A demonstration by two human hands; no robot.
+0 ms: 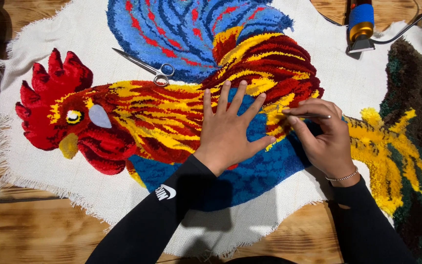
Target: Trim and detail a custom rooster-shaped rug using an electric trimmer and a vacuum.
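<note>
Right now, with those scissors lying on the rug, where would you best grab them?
By the two finger rings, coming from the rooster's body side. The scissors lie flat, closed blades pointing up-left toward bare cloth, rings nearest the left hand, so fingers likely slip in without touching the tips.

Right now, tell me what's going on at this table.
A person in black sleeves works on a tufted rooster rug spread on a wooden table. The left hand lies flat on the rooster's body, fingers spread. The right hand pinches a thin metal tool at the pile beside it. Scissors lie untouched on the rug.
</note>
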